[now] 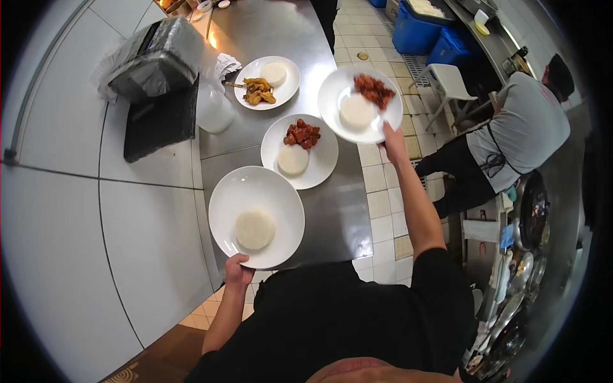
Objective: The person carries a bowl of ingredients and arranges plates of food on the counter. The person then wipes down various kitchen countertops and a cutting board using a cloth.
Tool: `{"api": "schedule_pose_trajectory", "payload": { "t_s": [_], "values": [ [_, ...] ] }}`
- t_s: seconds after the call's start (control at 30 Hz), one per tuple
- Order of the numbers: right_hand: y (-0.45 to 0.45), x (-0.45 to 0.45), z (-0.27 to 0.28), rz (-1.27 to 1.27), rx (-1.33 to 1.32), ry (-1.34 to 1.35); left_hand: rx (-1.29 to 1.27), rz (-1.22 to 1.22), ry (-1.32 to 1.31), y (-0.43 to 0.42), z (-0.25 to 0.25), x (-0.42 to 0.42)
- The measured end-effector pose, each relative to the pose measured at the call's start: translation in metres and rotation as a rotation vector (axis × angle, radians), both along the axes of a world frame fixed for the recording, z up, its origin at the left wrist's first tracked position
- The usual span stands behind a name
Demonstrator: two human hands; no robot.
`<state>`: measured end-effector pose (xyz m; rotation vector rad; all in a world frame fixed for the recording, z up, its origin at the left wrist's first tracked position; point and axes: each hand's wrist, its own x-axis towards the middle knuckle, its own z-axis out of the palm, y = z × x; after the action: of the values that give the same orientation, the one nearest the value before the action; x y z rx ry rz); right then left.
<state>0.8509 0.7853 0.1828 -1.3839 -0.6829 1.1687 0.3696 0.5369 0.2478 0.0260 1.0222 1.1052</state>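
My left hand [239, 272] grips the near rim of a white plate [287, 210] that bears a round mound of rice [255, 230]. In my right hand [393, 142] is another white plate [329, 96], held by its rim past the counter's right edge, with rice [357, 111] and red glazed meat [374, 90] on it. Between them on the steel counter [338, 223] lies a third plate [322, 165] with rice and red meat. Farther back, a fourth plate [287, 92] carries rice and yellowish-brown food [258, 92].
A plastic-wrapped machine [156, 60] hangs by the left wall, near a translucent container [214, 108]. At right, a person [520, 124] in an apron bends near woks [531, 210]. A white stool [450, 83] and blue bins [415, 29] stand behind.
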Motion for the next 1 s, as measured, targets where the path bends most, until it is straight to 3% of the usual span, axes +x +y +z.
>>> {"api": "schedule_pose_trajectory", "payload": {
  "t_s": [0.23,0.4,0.77,0.97,1.0],
  "values": [
    [0.244,-0.031,-0.021,-0.003,-0.013,-0.055,-0.032,0.084,0.101,0.014,0.001,0.02],
    [0.355,-0.067,-0.052,-0.02,-0.065,0.042,-0.108,0.166,0.055,0.018,-0.008,0.033],
    [0.455,-0.132,-0.098,0.039,-0.173,0.098,-0.159,0.282,0.109,0.038,-0.002,0.052],
    [0.441,-0.13,-0.077,0.233,-0.19,0.101,-0.155,0.303,0.113,0.037,-0.008,0.051],
    [0.427,-0.125,-0.074,0.247,-0.162,0.001,-0.145,0.305,0.106,0.037,-0.01,0.051]
  ]
}}
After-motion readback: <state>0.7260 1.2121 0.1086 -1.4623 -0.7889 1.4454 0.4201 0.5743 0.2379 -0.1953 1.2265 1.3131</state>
